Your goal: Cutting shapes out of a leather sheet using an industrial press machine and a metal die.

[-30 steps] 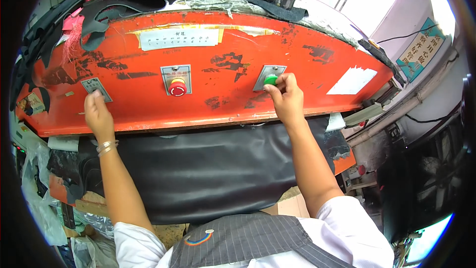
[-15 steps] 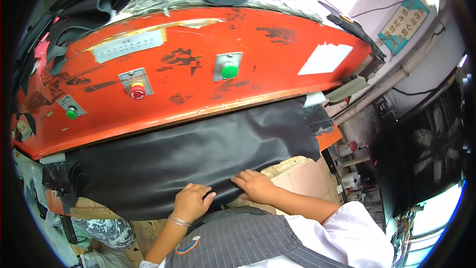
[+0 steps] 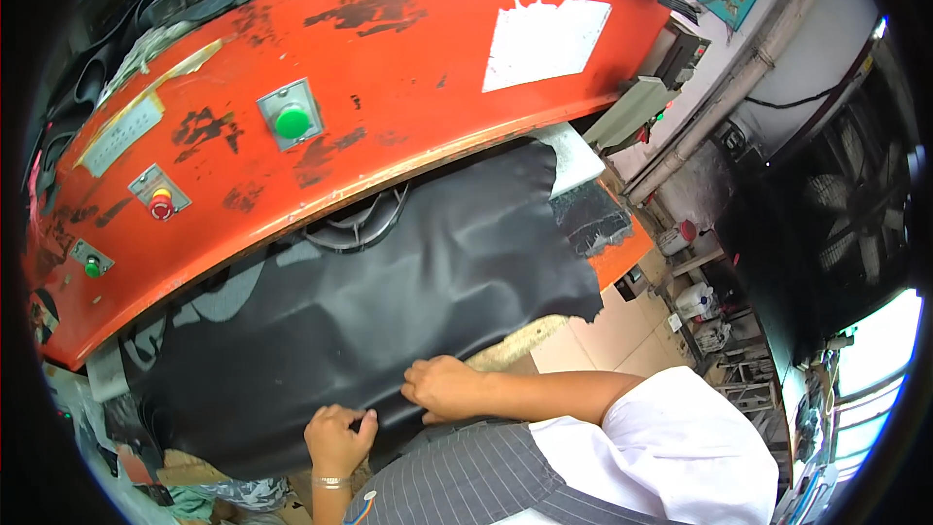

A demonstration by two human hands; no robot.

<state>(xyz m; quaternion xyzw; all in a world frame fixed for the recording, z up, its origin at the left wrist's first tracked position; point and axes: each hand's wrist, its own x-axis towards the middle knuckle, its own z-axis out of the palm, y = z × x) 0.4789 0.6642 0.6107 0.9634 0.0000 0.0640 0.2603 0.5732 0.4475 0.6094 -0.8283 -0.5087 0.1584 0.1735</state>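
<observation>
A wide black leather-like sheet [image 3: 437, 262] lies across the bed of an orange press, its near edge hanging toward me. My left hand [image 3: 338, 439], a bracelet at the wrist, has its fingers curled on that near edge. To its right, my right hand [image 3: 442, 389] grips the same edge with bent fingers; some fingertips are hidden. Just under the press's lower lip, a curved metal cutting die [image 3: 362, 226] rests at the sheet's far side, partly covered by the press.
The orange press head [image 3: 408, 68] spans the far side, carrying a green button [image 3: 292, 122] and a red stop button [image 3: 161, 204]. A white pad [image 3: 575, 160] shows at the bed's right end. A large black fan [image 3: 855, 194] stands further right, beyond containers on a shelf.
The sheet has come toward me with both hands on its edge, and the metal die and cut-out gaps now show at its far side. My view has swung rightward.
</observation>
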